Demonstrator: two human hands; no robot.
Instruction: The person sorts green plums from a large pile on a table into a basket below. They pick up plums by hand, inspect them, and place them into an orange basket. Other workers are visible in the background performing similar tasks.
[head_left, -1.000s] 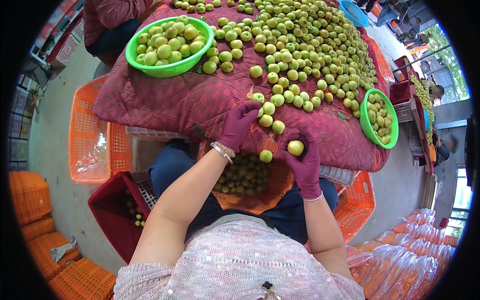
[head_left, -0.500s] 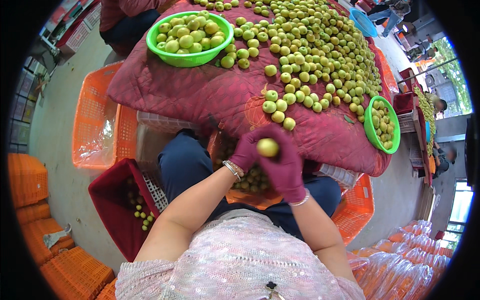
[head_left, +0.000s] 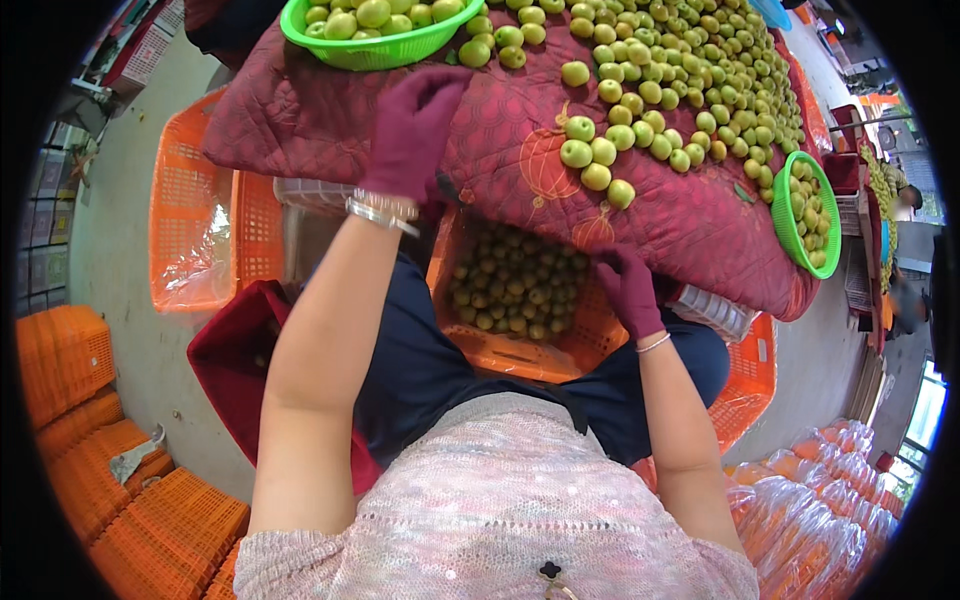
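My left hand [head_left: 412, 135], in a maroon glove, hovers over the near edge of the quilted red cloth [head_left: 310, 115], just below the green basket [head_left: 370, 52] of round yellow-green fruits. Its fingers are bent inward, and anything inside them is hidden. My right hand [head_left: 628, 290], gloved alike, is beside the cloth's front edge at the right rim of an orange crate [head_left: 470, 350]. Its fingers curl loosely, slightly apart, with no fruit showing in them. Many darker fruits [head_left: 520, 285] lie in that crate between my knees. Loose fruits [head_left: 660, 145] spread over the cloth.
A second green basket [head_left: 782, 225] of fruits stands at the cloth's right edge. Orange crates [head_left: 190, 215] flank me, with a red-lined crate [head_left: 235, 350] by my left leg. Stacked orange crates [head_left: 165, 520] and plastic-wrapped ones [head_left: 815, 500] fill the lower corners.
My hands have parted from around a single fruit, which no longer shows. The left went up and left toward the green basket; the right moved right. The view has shifted, uncovering the crate between my knees.
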